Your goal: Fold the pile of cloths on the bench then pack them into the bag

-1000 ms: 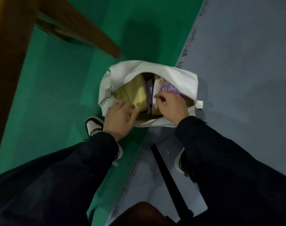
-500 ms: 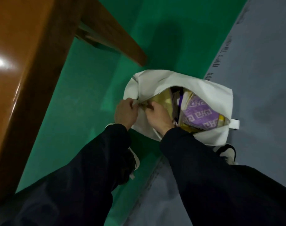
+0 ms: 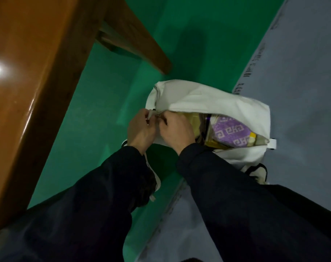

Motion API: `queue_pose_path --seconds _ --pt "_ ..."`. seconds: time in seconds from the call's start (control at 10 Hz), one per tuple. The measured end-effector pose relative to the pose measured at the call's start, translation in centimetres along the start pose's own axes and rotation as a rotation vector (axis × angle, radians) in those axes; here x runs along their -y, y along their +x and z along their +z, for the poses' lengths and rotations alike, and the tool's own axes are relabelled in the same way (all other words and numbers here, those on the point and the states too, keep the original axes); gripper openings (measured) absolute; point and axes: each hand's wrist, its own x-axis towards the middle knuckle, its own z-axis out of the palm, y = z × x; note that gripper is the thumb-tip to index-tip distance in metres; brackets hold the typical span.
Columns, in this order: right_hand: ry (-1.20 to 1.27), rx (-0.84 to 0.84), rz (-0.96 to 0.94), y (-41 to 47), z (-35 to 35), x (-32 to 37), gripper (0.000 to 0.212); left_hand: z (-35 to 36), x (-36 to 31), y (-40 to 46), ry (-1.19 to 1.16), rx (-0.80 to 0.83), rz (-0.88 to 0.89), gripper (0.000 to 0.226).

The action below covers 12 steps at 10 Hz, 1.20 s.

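A white zip bag [image 3: 202, 99] lies on the floor, its top opening gaping toward the right. Inside it stand folded cloths: a yellow one [image 3: 194, 120] and a purple one with a white key pattern [image 3: 229, 132]. Both my hands meet at the bag's left end. My left hand [image 3: 141, 130] pinches the bag's end tab beside the zip. My right hand [image 3: 177, 130] pinches the zip pull at the start of the opening, partly covering the yellow cloth.
A brown wooden bench [image 3: 28, 78] fills the left side, with one leg [image 3: 142, 42] slanting toward the bag. The floor is green [image 3: 104, 110] on the left and grey [image 3: 302, 82] on the right. My shoes [image 3: 258, 172] stand just below the bag.
Both hands left the cloths inside the bag and came together at the bag's left end, taking hold of the end tab and zip pull. The view shifted toward the bench.
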Motion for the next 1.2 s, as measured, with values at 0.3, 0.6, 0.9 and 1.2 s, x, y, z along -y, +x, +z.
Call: queue_pose_path --seconds 0.3,0.6,0.9,1.2 --pt "-0.344 -0.002 0.088 -3.3 -5.1 -1.0 0.024 -3.2 0.9 -1.1 0.021 -0.135 -0.135 0.022" --pt "-0.509 -0.111 0.587 -8.3 -16.5 -18.7 0.03 -3.4 2.4 -0.3 0.15 -0.16 -0.21 0.022" --pt "-0.324 -0.087 0.829 -9.1 -18.1 -19.5 0.029 -2.8 1.1 -1.0 0.199 -0.149 -0.228 0.028" --pt "-0.084 -0.157 0.645 -10.0 -18.2 -13.0 0.029 -3.7 -4.4 -5.4 0.009 -0.091 0.011 0.02"
